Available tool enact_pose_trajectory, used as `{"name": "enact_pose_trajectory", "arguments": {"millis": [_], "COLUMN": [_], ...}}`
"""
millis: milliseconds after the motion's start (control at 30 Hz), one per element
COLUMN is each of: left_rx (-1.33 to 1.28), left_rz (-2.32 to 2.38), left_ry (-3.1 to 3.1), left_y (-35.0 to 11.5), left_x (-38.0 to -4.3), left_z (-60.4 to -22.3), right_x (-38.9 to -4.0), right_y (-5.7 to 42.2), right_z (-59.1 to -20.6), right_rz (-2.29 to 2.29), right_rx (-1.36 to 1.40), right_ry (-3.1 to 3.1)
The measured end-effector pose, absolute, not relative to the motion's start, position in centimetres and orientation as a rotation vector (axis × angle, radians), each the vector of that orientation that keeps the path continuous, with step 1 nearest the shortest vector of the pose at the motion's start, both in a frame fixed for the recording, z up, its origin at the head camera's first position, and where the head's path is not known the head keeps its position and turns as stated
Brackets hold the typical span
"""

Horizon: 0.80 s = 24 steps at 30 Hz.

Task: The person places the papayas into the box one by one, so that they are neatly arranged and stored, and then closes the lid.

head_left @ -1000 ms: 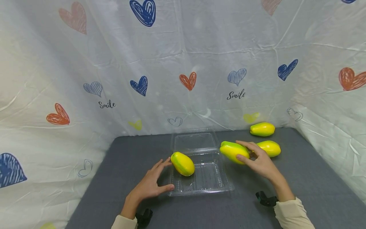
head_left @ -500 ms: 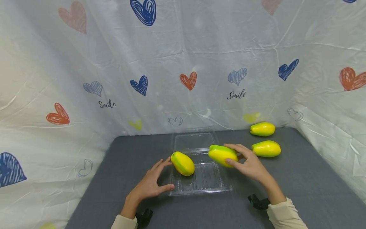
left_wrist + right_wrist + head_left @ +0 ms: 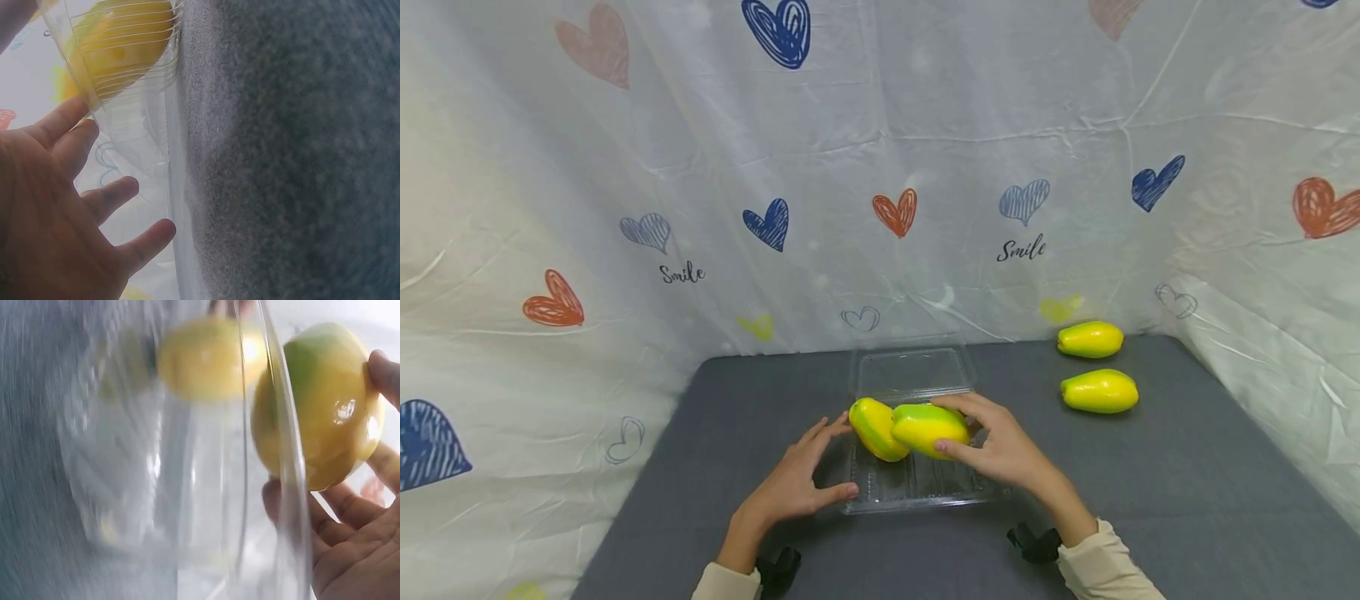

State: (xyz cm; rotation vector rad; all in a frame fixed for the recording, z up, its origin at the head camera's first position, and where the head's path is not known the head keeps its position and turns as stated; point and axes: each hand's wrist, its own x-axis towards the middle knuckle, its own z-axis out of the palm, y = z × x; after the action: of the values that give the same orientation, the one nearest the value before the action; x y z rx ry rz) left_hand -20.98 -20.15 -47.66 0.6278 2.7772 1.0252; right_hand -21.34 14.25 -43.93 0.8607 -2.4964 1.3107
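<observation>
A clear plastic clamshell box lies on the grey table with its lid folded back. In its left half rests a yellow-green papaya. My right hand grips a second papaya between thumb and fingers over the box, overlapping the first in the head view; whether the two touch I cannot tell. The right wrist view has this held papaya above the box rim. Fingers spread, my left hand touches the left edge of the box; in the left wrist view its fingertips meet the clear wall.
Two more papayas lie on the right of the table, one by the back edge and one in front of it. A white curtain printed with hearts hangs close behind the table.
My right hand has carried its papaya leftward from beside the box to over its middle, up to the papaya inside. The left hand has stayed in place.
</observation>
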Motion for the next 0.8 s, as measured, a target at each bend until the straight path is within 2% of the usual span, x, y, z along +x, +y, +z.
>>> {"name": "enact_pose_trajectory", "arguments": {"millis": [367, 800], "left_rx": [0.633, 0.636], "left_rz": [1.036, 1.026], "left_ry": [2.775, 2.764], "left_y": [-20.3, -20.2], "left_x": [-21.1, -21.0], "left_z": [-47.7, -47.6], "right_x": [-19.4, -18.6], "right_y": [10.0, 8.8], "right_z": [-45.5, -46.1], "right_rz": [1.356, 1.355], "right_rx": [0.965, 0.826], "right_ry": [-2.571, -2.645]}}
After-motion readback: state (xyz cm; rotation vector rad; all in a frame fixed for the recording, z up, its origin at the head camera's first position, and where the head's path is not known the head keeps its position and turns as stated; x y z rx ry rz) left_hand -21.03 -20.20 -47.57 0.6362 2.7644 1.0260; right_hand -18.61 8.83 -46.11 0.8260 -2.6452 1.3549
